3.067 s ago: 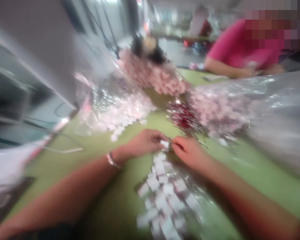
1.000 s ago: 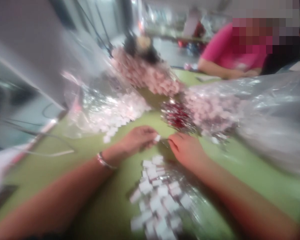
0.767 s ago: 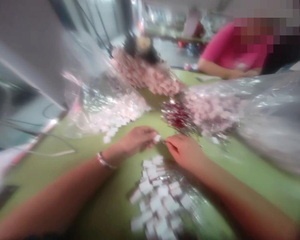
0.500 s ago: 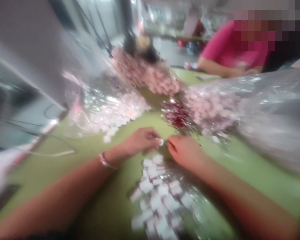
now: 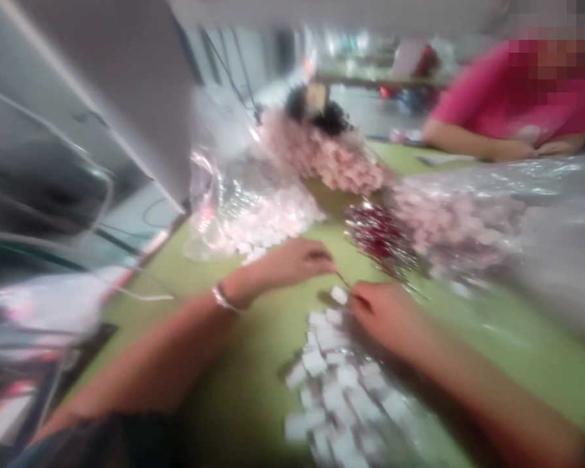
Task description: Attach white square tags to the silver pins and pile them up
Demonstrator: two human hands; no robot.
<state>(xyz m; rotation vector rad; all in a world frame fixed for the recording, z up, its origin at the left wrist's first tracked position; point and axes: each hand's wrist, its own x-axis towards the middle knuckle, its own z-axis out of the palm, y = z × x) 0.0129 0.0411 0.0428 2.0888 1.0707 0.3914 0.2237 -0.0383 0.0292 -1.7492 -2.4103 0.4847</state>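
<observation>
Above the middle of the green table, my left hand (image 5: pixel 305 261) pinches the end of a thin dark wire-like stem (image 5: pixel 342 279). The stem's other end runs into the closed fingers of my right hand (image 5: pixel 383 311). A small white block (image 5: pixel 340 295) shows just below the stem, beside my right fingertips; I cannot tell if it hangs from the stem or lies on the table. Closer to me lies a pile of small white blocks (image 5: pixel 336 380), partly on clear plastic. A bundle of red and silver stems (image 5: pixel 380 234) lies beyond my right hand. Everything is blurred.
White pieces spill from a clear plastic bag (image 5: pixel 207 224) at the left. Pale pink foam-like pieces (image 5: pixel 351 170) are heaped at the back. A large plastic bag (image 5: pixel 556 240) with pink pieces covers the right. Across the table (image 5: pixel 214 364) sits a person in a pink shirt (image 5: pixel 487 91).
Half a second ago my left fingers held a white block close to my right hand. Now they pinch the thin stem, farther from my right hand. The camera view has shifted left.
</observation>
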